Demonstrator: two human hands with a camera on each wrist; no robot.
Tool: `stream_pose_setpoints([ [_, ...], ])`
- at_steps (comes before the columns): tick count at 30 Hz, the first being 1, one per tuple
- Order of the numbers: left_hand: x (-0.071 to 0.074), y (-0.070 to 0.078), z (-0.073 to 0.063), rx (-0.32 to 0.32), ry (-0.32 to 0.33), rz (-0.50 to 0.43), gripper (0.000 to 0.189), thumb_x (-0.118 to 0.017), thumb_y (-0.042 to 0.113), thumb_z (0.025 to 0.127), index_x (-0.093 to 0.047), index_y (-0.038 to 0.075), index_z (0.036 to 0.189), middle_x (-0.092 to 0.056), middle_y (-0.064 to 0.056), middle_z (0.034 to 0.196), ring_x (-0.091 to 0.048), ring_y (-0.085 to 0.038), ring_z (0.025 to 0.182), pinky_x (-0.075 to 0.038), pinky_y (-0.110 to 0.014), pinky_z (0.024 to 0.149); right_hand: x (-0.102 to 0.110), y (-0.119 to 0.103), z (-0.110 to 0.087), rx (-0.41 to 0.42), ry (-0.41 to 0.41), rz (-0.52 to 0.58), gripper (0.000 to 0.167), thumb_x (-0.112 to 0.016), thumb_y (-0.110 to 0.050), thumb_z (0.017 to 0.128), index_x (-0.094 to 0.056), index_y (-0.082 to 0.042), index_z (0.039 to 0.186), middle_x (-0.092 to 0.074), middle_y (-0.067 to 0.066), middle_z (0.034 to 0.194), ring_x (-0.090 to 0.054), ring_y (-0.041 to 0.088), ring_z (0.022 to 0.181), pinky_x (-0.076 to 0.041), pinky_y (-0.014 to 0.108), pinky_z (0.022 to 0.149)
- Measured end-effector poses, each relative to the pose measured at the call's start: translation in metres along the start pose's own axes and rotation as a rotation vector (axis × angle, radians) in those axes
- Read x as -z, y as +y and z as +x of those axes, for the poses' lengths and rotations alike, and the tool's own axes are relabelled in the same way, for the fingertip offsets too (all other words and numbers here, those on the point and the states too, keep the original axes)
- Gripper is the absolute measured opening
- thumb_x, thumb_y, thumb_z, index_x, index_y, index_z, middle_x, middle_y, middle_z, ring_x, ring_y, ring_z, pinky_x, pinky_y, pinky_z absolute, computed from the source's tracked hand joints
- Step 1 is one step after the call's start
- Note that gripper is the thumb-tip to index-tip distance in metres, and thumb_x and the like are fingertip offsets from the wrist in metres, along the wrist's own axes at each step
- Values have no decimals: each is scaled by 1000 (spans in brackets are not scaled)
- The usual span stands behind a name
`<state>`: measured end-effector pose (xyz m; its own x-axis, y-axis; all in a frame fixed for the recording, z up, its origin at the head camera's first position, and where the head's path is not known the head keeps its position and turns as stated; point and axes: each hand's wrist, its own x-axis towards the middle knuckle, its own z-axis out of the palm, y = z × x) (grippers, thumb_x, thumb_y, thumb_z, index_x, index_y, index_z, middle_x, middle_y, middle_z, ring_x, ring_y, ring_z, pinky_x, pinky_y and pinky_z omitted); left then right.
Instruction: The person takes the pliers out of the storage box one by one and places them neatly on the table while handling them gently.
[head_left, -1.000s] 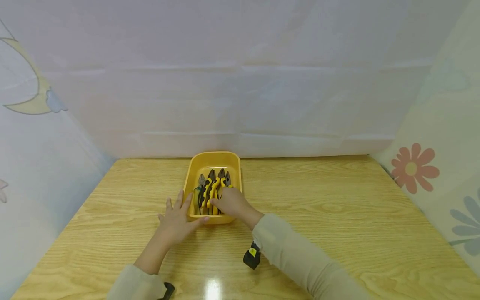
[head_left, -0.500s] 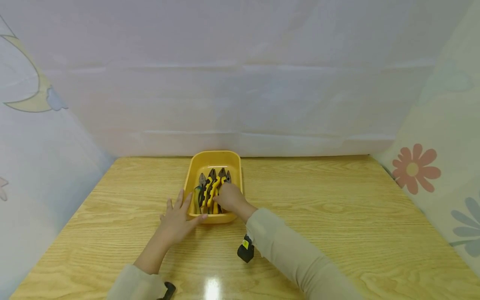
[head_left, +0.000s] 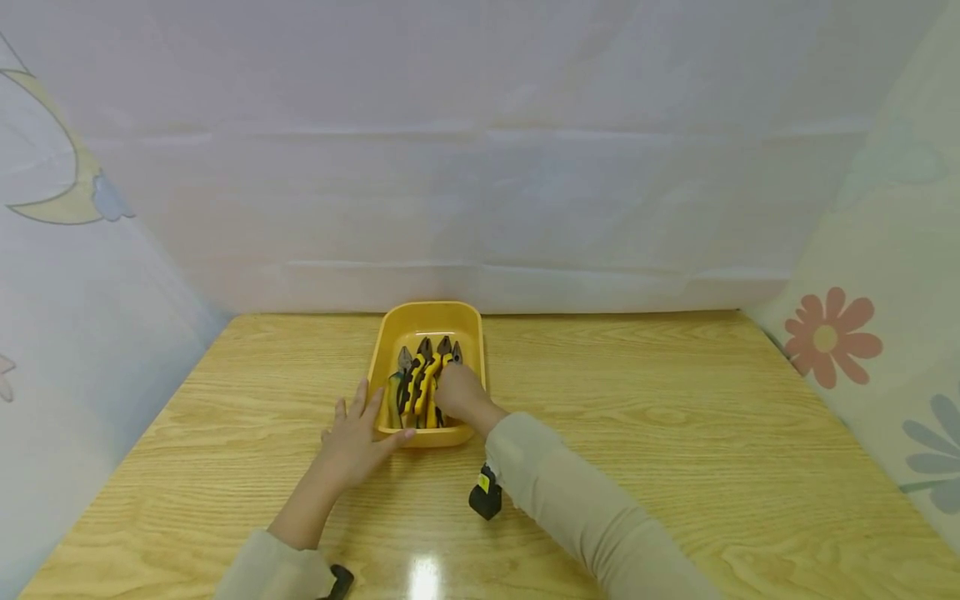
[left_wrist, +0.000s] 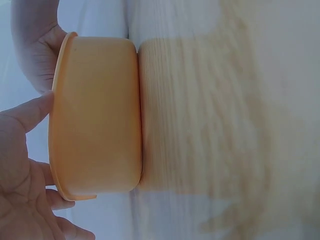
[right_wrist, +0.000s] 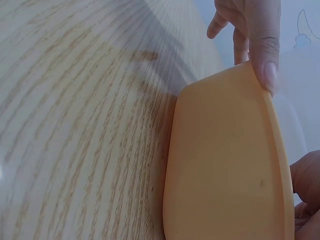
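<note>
Several pliers (head_left: pixel 423 383) lie side by side in a yellow plastic tray (head_left: pixel 392 337), heads toward the far end. Most have yellow and black handles; the leftmost pair has a greyish head. My left hand (head_left: pixel 352 446) rests at the tray's near left corner, fingers spread along the side and thumb on the front rim. The left wrist view shows this left hand (left_wrist: pixel 25 175) touching the rim. My right hand (head_left: pixel 461 392) reaches over the right rim onto the handles of the rightmost pliers (head_left: pixel 457 352). Its fingertips are hidden, so its hold cannot be seen.
The tray stands on a wood-grain table (head_left: pixel 637 400), close to its far edge. A pale cloth backdrop (head_left: pixel 480 167) rises behind the table. Printed cloth walls, with a red flower (head_left: pixel 825 337) on the right one, stand at both sides.
My right hand and forearm have shifted slightly left and farther into the tray, and the right thumb has gone out of sight. The left hand, tray and pliers look nearly unchanged.
</note>
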<state>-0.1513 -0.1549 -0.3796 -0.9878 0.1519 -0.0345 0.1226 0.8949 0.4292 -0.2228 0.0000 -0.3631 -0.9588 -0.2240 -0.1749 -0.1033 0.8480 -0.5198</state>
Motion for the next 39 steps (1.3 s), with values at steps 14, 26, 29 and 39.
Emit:
stream_pose_setpoints([
  [14, 0, 1, -1, 16, 1, -10, 91, -39, 65, 76, -18, 0, 136, 4, -14, 143, 1, -48, 122, -11, -69, 83, -3, 1, 0, -21, 26, 80, 38, -47, 1, 80, -33, -12, 48, -29, -2, 42, -29, 8, 34, -24, 18, 33],
  [26, -2, -3, -1, -8, 6, -84, 93, -43, 63, 76, -18, -5, 135, 6, -14, 142, -5, -44, 124, -17, -60, 91, -3, 0, 3, -36, 21, 69, 37, -47, 0, 80, -34, -12, 48, -30, -2, 43, -30, 8, 34, -24, 17, 33],
  [29, -3, -3, -1, -9, 16, -100, 92, -45, 61, 77, -19, -6, 134, 5, -15, 142, -6, -42, 125, -18, -56, 94, -3, 0, 4, -45, 31, 77, 38, -47, -1, 80, -33, -12, 47, -30, -2, 42, -29, 8, 34, -24, 17, 33],
  [39, -3, 1, -2, -21, 19, -133, 87, -49, 54, 80, -15, -4, 135, 7, -15, 142, -12, -40, 124, -22, -53, 94, -1, 3, 6, -77, 14, 169, 38, -43, 2, 80, -31, -12, 47, -26, -2, 42, -25, 8, 33, -22, 19, 32],
])
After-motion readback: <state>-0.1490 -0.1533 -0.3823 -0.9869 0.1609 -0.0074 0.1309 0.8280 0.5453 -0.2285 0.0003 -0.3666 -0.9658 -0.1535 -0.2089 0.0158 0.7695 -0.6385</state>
